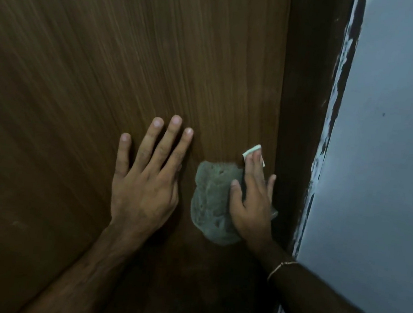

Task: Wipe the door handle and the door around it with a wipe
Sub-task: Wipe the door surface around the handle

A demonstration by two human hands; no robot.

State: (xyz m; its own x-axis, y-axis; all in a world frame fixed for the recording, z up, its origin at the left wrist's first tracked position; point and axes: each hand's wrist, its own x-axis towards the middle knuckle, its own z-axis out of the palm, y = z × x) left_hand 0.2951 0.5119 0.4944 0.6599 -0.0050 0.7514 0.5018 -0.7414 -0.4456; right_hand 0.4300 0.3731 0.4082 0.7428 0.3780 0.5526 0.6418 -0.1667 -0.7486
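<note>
A brown wood-grain door [109,55] fills most of the head view. My left hand [146,175] lies flat on it with its fingers spread and straight. Just to the right, my right hand [253,200] presses a grey-green cloth wipe [210,203] flat against the door near its right edge. A small white label [251,150] of the wipe sticks out past my fingertips. No door handle shows in this view.
A dark brown door frame [308,90] runs down the right side of the door. Beyond it stands a pale grey wall [393,152] with rough paint along its edge. A thin bracelet [281,266] sits on my right wrist.
</note>
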